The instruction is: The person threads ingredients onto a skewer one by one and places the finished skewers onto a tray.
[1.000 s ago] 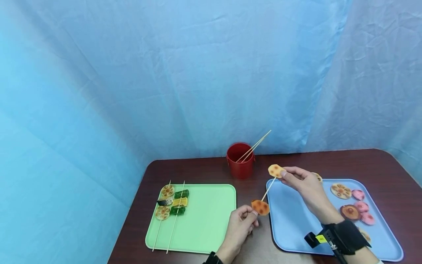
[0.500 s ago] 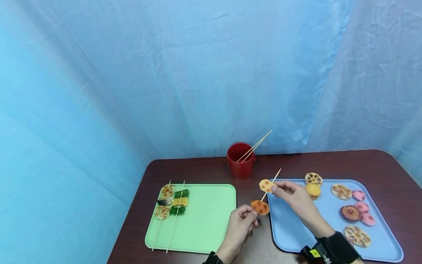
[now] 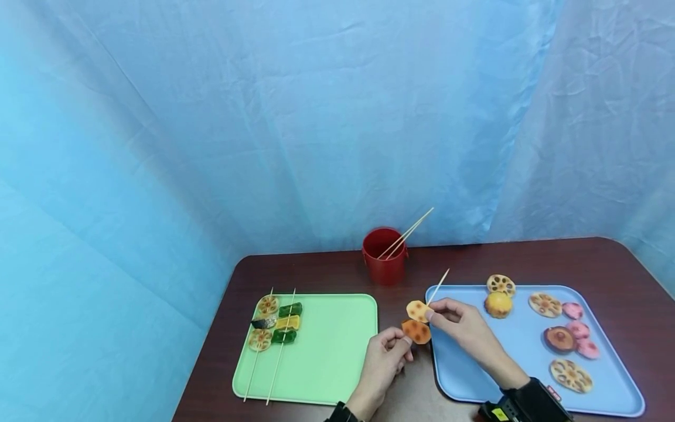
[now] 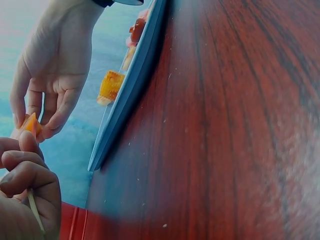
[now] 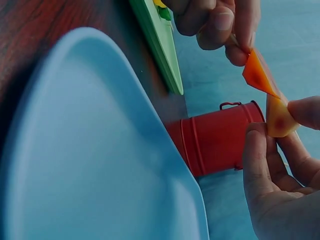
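Note:
My left hand (image 3: 387,354) grips a bamboo skewer (image 3: 439,285) between thumb and fingers, over the gap between the trays. Just above its fingertips an orange-brown spotted slice (image 3: 416,332) is threaded on the skewer. Against that slice sits a pale yellow spotted slice (image 3: 417,310), also on the skewer, and my right hand (image 3: 464,328) pinches it by its edge. The skewer's tip sticks out past the right fingers, tilted up to the right. In the right wrist view the yellow slice (image 5: 281,119) and the orange slice (image 5: 259,75) meet at their edges.
On the green tray (image 3: 332,357) at left lie two loaded skewers (image 3: 287,322). The blue tray (image 3: 459,375) at right bears lotus root slices (image 3: 572,376), a mushroom cap (image 3: 560,340), pink pieces (image 3: 579,330) and a yellow piece (image 3: 498,305). Behind stands a red bucket (image 3: 386,271) with skewers.
My right hand has brought the pale yellow slice onto the skewer tip and slid it down toward the orange slice. My left hand has stayed in place.

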The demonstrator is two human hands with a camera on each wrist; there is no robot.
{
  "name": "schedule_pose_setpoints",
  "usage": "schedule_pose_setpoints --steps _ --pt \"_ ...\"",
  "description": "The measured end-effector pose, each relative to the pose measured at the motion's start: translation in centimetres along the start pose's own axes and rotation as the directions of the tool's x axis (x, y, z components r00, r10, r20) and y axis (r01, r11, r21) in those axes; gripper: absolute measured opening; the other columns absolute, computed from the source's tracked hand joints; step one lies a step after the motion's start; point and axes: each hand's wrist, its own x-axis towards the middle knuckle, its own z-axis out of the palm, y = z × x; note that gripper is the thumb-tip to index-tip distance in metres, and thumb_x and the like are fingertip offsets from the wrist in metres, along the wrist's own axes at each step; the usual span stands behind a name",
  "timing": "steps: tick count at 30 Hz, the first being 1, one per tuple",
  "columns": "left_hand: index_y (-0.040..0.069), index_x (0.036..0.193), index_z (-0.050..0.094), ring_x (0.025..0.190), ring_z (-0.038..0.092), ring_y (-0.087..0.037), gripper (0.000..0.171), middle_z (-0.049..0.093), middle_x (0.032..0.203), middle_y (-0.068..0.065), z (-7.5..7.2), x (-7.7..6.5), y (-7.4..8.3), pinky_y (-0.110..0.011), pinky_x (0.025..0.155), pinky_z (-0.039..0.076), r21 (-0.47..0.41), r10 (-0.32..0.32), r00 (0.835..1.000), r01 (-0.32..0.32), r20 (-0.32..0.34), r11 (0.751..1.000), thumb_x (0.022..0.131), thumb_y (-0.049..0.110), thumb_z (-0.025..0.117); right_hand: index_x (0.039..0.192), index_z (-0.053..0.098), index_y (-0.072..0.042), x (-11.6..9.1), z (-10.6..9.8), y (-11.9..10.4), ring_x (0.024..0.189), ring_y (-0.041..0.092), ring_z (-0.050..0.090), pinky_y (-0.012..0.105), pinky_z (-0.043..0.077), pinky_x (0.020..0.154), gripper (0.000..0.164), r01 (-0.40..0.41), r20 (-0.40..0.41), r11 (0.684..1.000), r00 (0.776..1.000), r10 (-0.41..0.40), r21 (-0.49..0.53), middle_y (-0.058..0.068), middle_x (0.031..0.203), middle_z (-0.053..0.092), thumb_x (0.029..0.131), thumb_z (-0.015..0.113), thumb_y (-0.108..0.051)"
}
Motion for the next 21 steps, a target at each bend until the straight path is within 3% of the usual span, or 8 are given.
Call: schedule_pose_setpoints --steps 7,15,21 --pt "0.007 0.085 0.066 0.048 0.043 -0.004 0.009 0.059 0.063 0.005 0.0 0.0 -0.2 -0.018 0.045 0.036 -0.011 -0.003 1.000 0.003 -0.001 1.000 0.094 0.010 0.066 0.124 0.068 -0.001 -0.1 0.1 0.1 0.112 0.022 0.068 0.030 0.055 0.085 0.041 -0.005 0.004 1.000 1.000 0.005 -0.005 0.012 0.124 0.069 0.100 0.071 -0.033" --pt "-0.004 0.090 0.065 0.050 0.043 -0.007 0.017 0.059 0.062 0.003 -0.2 -0.2 0.2 -0.019 0.047 0.035 -0.004 -0.004 1.000 0.004 -0.013 1.000 0.095 0.012 0.066 0.128 0.066 -0.002 0.0 -1.5 -0.1 0.108 0.025 0.069 0.039 0.056 0.090 0.048 0.015 0.003 1.000 1.000 -0.015 -0.003 0.012 0.117 0.070 0.101 0.066 -0.042" --pt "-0.005 0.092 0.065 0.051 0.044 -0.009 0.016 0.059 0.063 0.001 -0.8 -0.3 0.4 -0.020 0.047 0.033 -0.010 0.006 1.000 -0.006 -0.026 1.000 0.096 0.011 0.066 0.126 0.066 0.002 0.0 -4.5 -0.2 0.103 0.030 0.070 0.037 0.058 0.085 0.051 0.036 -0.067 0.989 0.997 -0.046 -0.146 0.015 0.112 0.072 0.103 0.063 -0.043"
